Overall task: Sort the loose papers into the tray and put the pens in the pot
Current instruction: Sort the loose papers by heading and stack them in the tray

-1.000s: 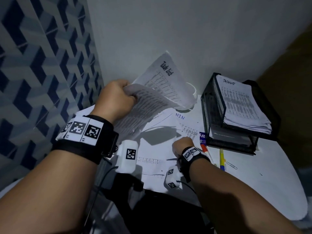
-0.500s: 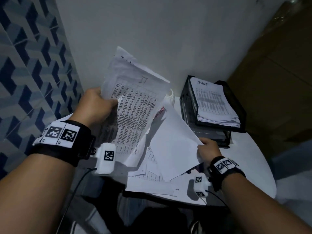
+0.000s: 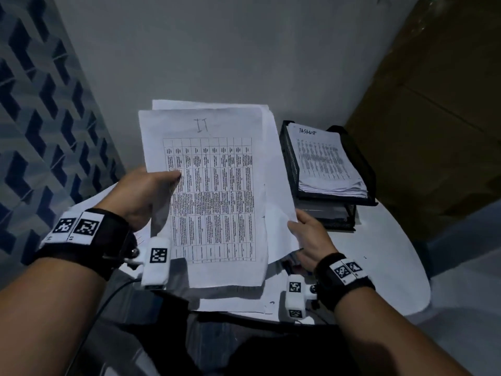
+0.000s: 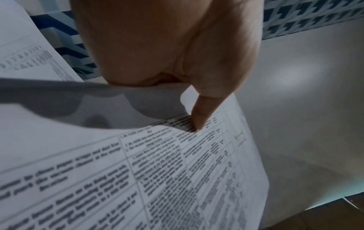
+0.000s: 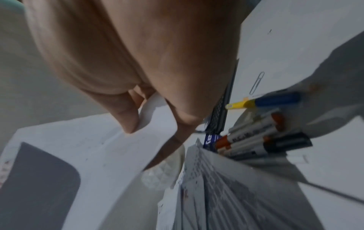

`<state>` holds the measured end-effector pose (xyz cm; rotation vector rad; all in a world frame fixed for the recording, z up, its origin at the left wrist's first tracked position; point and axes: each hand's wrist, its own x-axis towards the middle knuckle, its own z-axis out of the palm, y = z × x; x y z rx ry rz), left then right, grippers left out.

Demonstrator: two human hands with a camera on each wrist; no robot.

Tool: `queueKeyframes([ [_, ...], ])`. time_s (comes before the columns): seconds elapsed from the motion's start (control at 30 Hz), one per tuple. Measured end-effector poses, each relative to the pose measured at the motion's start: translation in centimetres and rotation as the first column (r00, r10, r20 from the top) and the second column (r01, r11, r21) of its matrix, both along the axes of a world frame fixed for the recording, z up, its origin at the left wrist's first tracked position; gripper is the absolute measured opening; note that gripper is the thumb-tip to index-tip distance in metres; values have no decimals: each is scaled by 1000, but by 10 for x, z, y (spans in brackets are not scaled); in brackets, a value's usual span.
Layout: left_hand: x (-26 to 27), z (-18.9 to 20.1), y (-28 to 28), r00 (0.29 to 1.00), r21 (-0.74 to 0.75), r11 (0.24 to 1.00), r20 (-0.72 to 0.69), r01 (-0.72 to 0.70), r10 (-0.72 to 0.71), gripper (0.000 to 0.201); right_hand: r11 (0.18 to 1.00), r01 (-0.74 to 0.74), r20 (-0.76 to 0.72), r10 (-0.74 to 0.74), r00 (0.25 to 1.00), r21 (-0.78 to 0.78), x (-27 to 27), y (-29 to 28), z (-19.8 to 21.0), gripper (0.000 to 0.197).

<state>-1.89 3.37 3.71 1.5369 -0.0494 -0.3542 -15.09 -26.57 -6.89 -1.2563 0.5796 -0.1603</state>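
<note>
The left hand (image 3: pixel 141 196) pinches the left edge of a raised sheaf of white printed sheets (image 3: pixel 217 202), thumb (image 4: pixel 199 115) pressed on the topmost page's ruled table and the other fingers behind the paper. The top page carries a handwritten mark above the table.

The right hand (image 3: pixel 311 237) pinches the right edge of a plain white sheet (image 5: pixel 110 147) lying behind that sheaf; the right wrist view shows thumb and fingers closed on the paper edge.

Landmark: the black wire-mesh stacking tray (image 3: pixel 360 169) stands on the white rounded worktop (image 3: pixel 393 256), against the grey wall. Its upper tier holds a stack of printed white papers (image 3: pixel 325 164) with a handwritten heading. The held sheaf is just left of the tray, raised above the worktop.

Further loose white sheets (image 3: pixel 233 302) lie on the worktop left of and nearer than the tray. Several marker pens (image 5: pixel 256 140) and a yellow-and-blue pen (image 5: pixel 263 102) lie at the tray's near foot, a wire paper clip (image 5: pixel 257 83) just beside them. Whether a pot is in view, I cannot tell.
</note>
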Motion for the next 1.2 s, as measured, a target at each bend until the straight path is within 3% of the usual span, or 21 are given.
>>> queueKeyframes([
  [0.07, 1, -2, -1, 1000, 0, 1000, -16, -5, 5, 10, 997, -68, 34, 67, 997, 36, 3, 13, -1, 39],
  [0.3, 11, -4, 4, 987, 19, 990, -70, -141, 142, 29, 982, -127, 73, 118, 990, 137, 8, 41, -8, 37],
  [0.43, 14, -5, 9, 986, -23, 990, -103, -136, 133, 45, 975, -168, 84, 156, 984, 149, 9, 44, -13, 39],
  [0.57, 8, 1, 5, 979, 10, 979, -28, -201, 202, 36, 968, -244, -53, 241, 969, -54, 11, 45, -19, 28],
  [0.7, 3, 7, 2, 955, 182, 948, 198, -259, 223, 13, 917, -213, -307, 107, 946, -338, 20, 32, -32, 18],
  [0.87, 5, 7, 2, 904, 307, 893, 376, -330, 205, 9, 702, -299, -486, -78, 870, -647, 34, 8, -43, 26],
  [1.0, 7, 4, 3, 886, 355, 875, 438, -329, 155, 13, 608, -403, -577, -113, 809, -684, 45, 9, -46, 33],
  [1.13, 8, 6, 4, 862, 401, 848, 493, -348, 120, 15, 627, -420, -622, -135, 771, -657, 54, 14, -49, 12],
  [1.2, 10, 7, 6, 850, 402, 845, 515, -354, 111, 11, 645, -403, -622, -147, 769, -650, 57, 16, -51, 18],
])
